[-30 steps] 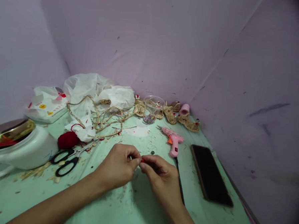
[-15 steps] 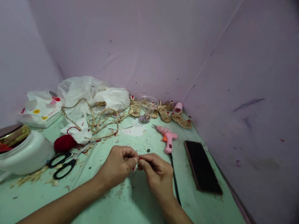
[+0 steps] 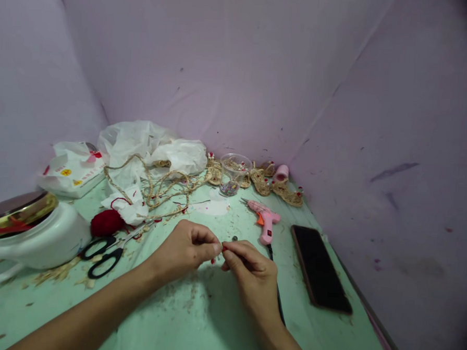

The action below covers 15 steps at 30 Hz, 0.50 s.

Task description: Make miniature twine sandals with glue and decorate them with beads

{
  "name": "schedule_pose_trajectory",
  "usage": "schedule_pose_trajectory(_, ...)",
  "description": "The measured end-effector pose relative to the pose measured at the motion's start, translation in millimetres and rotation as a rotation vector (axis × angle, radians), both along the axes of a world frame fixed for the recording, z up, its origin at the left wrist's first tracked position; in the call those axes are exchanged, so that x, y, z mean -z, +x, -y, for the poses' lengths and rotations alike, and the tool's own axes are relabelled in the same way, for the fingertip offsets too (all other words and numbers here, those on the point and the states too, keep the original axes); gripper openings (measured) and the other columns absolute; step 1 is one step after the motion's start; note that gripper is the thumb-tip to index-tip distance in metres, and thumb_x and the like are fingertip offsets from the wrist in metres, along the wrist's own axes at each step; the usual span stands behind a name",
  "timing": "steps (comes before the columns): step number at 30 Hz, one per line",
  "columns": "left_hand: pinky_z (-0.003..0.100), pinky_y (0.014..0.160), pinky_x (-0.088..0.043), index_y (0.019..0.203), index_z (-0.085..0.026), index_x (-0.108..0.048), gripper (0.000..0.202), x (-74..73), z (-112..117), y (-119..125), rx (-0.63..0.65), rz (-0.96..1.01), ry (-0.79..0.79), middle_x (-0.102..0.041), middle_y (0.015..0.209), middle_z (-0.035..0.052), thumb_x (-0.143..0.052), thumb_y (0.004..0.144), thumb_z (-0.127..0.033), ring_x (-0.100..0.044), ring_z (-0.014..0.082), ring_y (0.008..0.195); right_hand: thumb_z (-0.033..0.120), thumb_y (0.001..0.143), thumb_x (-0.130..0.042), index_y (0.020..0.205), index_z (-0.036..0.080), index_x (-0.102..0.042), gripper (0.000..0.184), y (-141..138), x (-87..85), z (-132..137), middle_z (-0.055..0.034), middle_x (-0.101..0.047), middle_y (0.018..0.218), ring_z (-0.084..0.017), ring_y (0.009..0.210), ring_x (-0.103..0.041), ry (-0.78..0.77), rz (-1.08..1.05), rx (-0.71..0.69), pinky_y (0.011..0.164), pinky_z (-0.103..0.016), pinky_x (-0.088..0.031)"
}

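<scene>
My left hand (image 3: 184,250) and my right hand (image 3: 250,272) meet fingertip to fingertip just above the pale green table (image 3: 194,319). Both are closed in a pinch on a tiny red piece (image 3: 224,245) held between them. What the piece is stays too small to name. A small dark bead or ring (image 3: 235,239) lies on the table just beyond my fingers. Black scissors (image 3: 104,254) lie to the left of my left hand, and a pink glue gun (image 3: 265,219) lies just past my right hand.
A black phone (image 3: 319,267) lies at the right. At the back are a clear cup of beads (image 3: 233,174), woven jute pieces (image 3: 283,190), jute cord (image 3: 158,184) and white plastic bags (image 3: 152,147). A red yarn ball (image 3: 106,222) and a white jar (image 3: 35,232) sit left.
My hands stay pinched together on the red piece, with only small finger shifts. The view has swayed slightly left and back.
</scene>
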<state>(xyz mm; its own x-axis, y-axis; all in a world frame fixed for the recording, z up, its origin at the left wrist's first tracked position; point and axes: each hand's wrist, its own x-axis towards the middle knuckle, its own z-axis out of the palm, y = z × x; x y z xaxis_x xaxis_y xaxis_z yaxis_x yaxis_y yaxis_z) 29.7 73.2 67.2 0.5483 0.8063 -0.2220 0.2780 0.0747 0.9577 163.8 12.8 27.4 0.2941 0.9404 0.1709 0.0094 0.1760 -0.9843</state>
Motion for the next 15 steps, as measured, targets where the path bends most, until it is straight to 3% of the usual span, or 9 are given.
schedule_pose_trajectory(5, 0.020, 0.046, -0.028, 0.062, -0.013, -0.066, 0.015, -0.3, -0.6, 0.4, -0.024, 0.015, 0.068, -0.050, 0.048, -0.0041, -0.061, 0.060, -0.026, -0.037, 0.0071, 0.047, 0.013, 0.071, -0.060, 0.074, 0.023, -0.071, 0.015, -1.6, 3.5, 0.3, 0.0015, -0.058, 0.065, -0.009, 0.051, -0.052, 0.058, -0.011, -0.013, 0.048, -0.021, -0.042)
schedule_pose_trajectory(10, 0.020, 0.040, -0.023, 0.055, -0.013, -0.065, 0.013, -0.6, 1.2, -0.8, -0.007, -0.022, 0.024, -0.041, 0.039, -0.0067, -0.058, 0.061, -0.022, -0.030, 0.0052, 0.039, 0.011, 0.071, -0.061, 0.075, 0.024, -0.071, 0.017, -4.3, 5.5, 0.6, 0.0015, -0.057, 0.067, -0.008, 0.049, -0.051, 0.095, 0.022, -0.012, 0.045, -0.021, -0.042)
schedule_pose_trajectory(15, 0.019, 0.038, -0.020, 0.054, -0.013, -0.060, 0.012, 7.6, 8.1, 2.7, -0.058, 0.082, -0.001, -0.045, 0.041, -0.0065, -0.057, 0.061, -0.022, -0.029, 0.0037, 0.038, 0.012, 0.072, -0.059, 0.076, 0.024, -0.070, 0.017, -6.9, 9.6, 4.5, 0.0004, -0.058, 0.070, -0.010, 0.051, -0.055, 0.126, 0.032, 0.057, 0.047, -0.023, -0.046)
